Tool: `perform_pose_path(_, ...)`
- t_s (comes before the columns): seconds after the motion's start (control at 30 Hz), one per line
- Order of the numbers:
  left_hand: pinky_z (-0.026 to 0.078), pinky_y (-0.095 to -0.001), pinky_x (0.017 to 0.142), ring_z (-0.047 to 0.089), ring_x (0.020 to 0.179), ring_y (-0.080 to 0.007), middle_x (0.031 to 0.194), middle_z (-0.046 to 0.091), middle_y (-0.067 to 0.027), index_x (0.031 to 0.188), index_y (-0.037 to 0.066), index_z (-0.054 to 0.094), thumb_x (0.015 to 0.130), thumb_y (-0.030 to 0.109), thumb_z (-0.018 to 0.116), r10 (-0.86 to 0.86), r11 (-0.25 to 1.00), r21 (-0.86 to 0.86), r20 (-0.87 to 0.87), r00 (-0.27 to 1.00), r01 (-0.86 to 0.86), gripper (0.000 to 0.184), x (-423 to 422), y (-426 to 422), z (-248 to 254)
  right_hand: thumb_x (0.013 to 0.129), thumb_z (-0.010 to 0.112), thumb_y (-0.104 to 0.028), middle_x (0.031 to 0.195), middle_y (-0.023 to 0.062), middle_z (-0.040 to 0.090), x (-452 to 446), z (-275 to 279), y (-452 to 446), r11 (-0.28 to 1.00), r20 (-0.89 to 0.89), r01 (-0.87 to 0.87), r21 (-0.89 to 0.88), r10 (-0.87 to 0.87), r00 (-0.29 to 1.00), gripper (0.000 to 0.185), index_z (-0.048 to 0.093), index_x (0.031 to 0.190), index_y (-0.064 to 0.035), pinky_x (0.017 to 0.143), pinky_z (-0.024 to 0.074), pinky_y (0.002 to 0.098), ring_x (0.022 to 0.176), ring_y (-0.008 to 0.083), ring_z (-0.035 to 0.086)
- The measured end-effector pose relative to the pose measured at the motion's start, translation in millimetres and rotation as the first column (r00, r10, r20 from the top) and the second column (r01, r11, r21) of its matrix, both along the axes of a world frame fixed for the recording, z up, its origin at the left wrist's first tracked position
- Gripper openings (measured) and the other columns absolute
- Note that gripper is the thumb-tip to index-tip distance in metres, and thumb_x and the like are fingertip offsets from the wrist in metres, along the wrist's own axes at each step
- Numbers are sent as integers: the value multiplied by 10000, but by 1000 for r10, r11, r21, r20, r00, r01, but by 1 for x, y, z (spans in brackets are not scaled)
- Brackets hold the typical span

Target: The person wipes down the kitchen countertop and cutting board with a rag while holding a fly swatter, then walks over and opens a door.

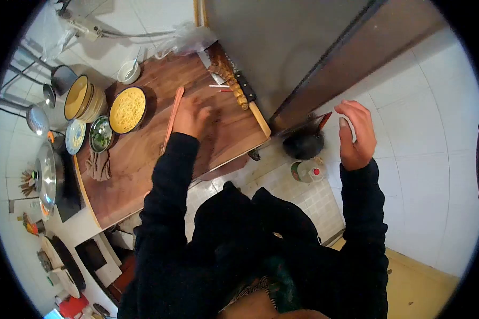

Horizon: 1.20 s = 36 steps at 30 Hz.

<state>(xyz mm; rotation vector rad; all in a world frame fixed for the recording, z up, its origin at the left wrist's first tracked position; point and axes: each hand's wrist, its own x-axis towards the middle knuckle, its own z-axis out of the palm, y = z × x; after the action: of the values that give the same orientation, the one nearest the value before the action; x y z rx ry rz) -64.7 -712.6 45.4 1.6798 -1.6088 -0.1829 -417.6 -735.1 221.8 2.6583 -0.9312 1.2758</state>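
My left hand (190, 118) is over the brown wooden board (138, 186), its fingers loosely bent and somewhat apart. Close beside it lies a long reddish-brown stick (174, 114); whether the hand touches it I cannot tell. My right hand (358, 135) is raised in front of the white tiled wall, fingers curved, thumb apart, nothing visible in it. Left of the stick stand a bowl of yellow noodles (127, 110) and a smaller bowl with chopped greens (101, 134). A knife (245, 86) with a black handle rests at the board's right end.
Stacked bowls (77, 98), a patterned plate (75, 136), a small white bowl (129, 72) with a spoon and a crumpled cloth (98, 166) are at the left. A lidded pot (47, 173) stands beyond. Below my right hand are a dark pan (303, 145) and a plastic jug (307, 171).
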Motion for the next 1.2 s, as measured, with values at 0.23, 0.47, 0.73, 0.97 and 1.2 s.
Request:
perform_pose_path(0.23, 408, -377, 803, 478, 937, -334, 981, 477, -162, 1076, 9, 477, 675, 223, 710, -305, 945, -189, -219, 927, 267, 511, -183, -28, 106, 711, 524, 32, 1009, 164, 553, -20, -34, -1, 955, 191, 75, 287, -134, 972, 340, 550, 1046, -23, 789, 437, 352, 920, 334, 540)
perform_pose_path(0.47, 397, -373, 795, 467, 920, -317, 997, 443, -169, 1078, -12, 447, 670, 207, 725, -110, 962, -273, -291, 950, 28, 540, -230, -28, 97, 714, 524, 2, 1101, 166, 511, -42, -65, 2, 909, 245, 65, 412, -179, 953, 410, 496, 1121, -38, 836, 421, 367, 987, 336, 508)
perform_pose_path(0.73, 386, -345, 800, 453, 905, -281, 972, 427, -144, 1082, -13, 437, 679, 168, 721, -10, 938, -325, -371, 928, -120, 526, -252, -36, 79, 710, 546, -14, 1213, 162, 439, -42, -79, -3, 859, 367, -68, 507, -144, 919, 507, 419, 1200, -41, 944, 352, 354, 1128, 335, 427)
perform_pose_path(0.97, 405, -331, 763, 464, 872, -251, 965, 418, -130, 1080, -8, 447, 683, 196, 727, -7, 953, -285, -365, 931, -105, 527, -251, -34, 80, 702, 561, 11, 1272, 136, 392, -48, -82, 12, 789, 332, -97, 606, -140, 933, 547, 399, 1221, -54, 968, 337, 348, 1176, 317, 392)
perform_pose_path(1.2, 403, -318, 705, 464, 798, -224, 888, 439, -99, 1026, 0, 475, 673, 197, 731, -17, 941, -326, -311, 950, -90, 479, -243, -32, 85, 710, 544, 19, 1257, 144, 414, -55, -92, 27, 770, 310, -126, 625, -96, 946, 546, 399, 1231, -52, 974, 328, 349, 1181, 307, 388)
